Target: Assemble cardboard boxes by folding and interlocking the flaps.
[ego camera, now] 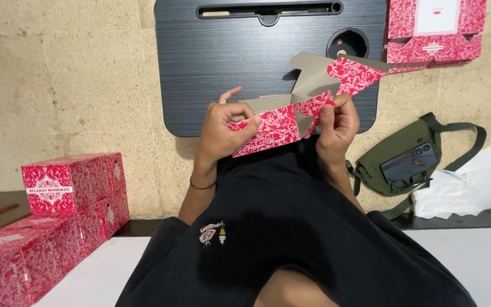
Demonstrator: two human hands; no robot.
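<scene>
Head view. A half-folded red patterned carton (279, 128) is held at frame centre, over the near edge of a black lap tray (211, 62). The grey inner face of the carton is exposed toward 12 o'clock; one red flap (354, 75) is raised toward 1 o'clock, above the tray's round cup recess (348, 43).

The left hand (223, 128) is closed on the carton's left end, fingers curled over the top edge, thumb on the printed face. A thin dark band (203, 185) is worn at that wrist. The right hand (336, 125) is clamped on the carton's right side, a small flap pinched between thumb and fingers. Both grips are shut on the carton.

At 9 o'clock, finished red boxes (75, 182) are stacked, with more at 8 o'clock. At 1 o'clock, flat red cartons (434, 48) lie beside the tray. At 3 o'clock, an olive sling bag (404, 165) carries a dark phone (409, 165); white paper (467, 185) is touching the bag's right side. The tray rests on a beige stone floor (58, 85). A black garment (291, 227) fills the lower centre of the frame.
</scene>
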